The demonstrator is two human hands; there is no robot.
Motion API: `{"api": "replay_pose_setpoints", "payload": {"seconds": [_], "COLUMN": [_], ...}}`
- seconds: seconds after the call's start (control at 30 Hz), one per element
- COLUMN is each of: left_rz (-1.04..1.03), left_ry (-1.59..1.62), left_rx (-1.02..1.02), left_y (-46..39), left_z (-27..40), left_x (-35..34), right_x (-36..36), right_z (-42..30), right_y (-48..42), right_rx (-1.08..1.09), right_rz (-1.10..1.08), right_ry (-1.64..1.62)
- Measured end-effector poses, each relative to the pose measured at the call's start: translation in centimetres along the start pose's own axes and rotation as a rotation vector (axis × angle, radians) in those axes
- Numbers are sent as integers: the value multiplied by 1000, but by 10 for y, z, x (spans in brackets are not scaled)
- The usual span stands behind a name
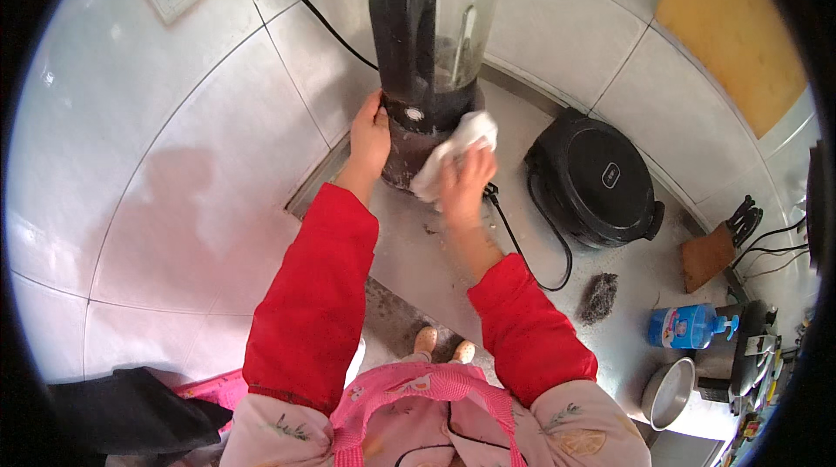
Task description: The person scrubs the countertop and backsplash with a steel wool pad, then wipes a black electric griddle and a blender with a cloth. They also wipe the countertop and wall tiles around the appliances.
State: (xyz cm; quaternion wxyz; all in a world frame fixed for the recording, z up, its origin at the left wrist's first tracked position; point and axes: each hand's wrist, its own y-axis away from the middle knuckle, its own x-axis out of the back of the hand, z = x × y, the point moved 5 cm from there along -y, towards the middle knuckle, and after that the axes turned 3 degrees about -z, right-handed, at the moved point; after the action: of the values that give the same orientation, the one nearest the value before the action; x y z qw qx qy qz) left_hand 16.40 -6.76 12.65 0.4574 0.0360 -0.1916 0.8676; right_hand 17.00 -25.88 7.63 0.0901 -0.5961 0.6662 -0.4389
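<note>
A black countertop blender (418, 42) with a clear jug and black lid stands upright in the corner of a metal counter. My left hand (370, 137) rests against the left side of its base, thumb near the jug's bottom edge. A crumpled white cloth (450, 153) lies under my right hand (467, 180), pressed on the right front of the base; the hand is slightly blurred. Pale smears mark the dark base around a round button. Part of the base is hidden behind the cloth.
A round black electric griddle (607, 173) with its cord sits to the right. Beyond are a wooden knife block (712, 251), a steel wool scourer (598, 298), a blue pump bottle (686, 326) and a metal bowl (669, 394). A power cord (320, 16) hangs by the tiled wall.
</note>
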Motion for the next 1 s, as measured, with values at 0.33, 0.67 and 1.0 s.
{"api": "replay_pose_setpoints", "payload": {"seconds": [0.33, 0.67, 1.0], "left_rz": [2, 1, 231], "left_ry": [148, 215, 277], "left_rx": [28, 153, 276], "left_y": [2, 30, 110], "left_z": [-8, -24, 9], "left_x": [1, 15, 34], "right_x": [-17, 41, 15], "right_z": [-41, -44, -78], "right_y": [-21, -29, -22], "right_rx": [-110, 470, 495], "right_rz": [178, -271, -436], "right_ry": [200, 185, 377]}}
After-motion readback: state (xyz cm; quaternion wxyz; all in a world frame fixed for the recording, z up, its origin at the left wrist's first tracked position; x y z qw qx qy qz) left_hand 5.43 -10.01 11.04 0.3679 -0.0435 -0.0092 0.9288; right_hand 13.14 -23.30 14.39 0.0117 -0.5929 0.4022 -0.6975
